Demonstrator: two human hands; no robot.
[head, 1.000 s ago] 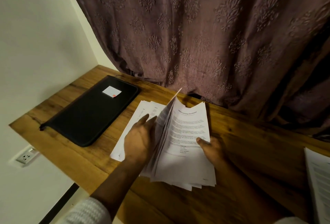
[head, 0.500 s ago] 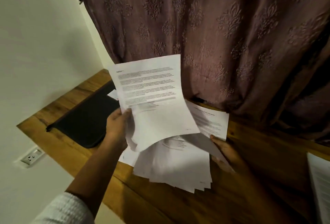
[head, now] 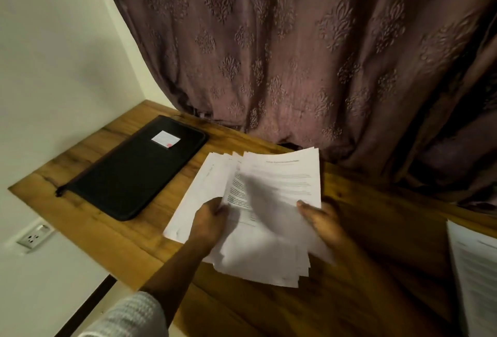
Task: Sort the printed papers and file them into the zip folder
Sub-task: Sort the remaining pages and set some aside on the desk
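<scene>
Two hands work a fanned pile of printed papers lying on the wooden desk. The left hand curls its fingers round the pile's left edge, pinching the paper there. The right hand holds the right edge, thumb pressed on top, the other fingers hidden beneath the paper. The top sheet is partly blurred. The black zip folder lies flat on the desk, just left of the pile, with a white label on it. More printed sheets lie at the desk's right edge. A patterned curtain hangs behind.
</scene>
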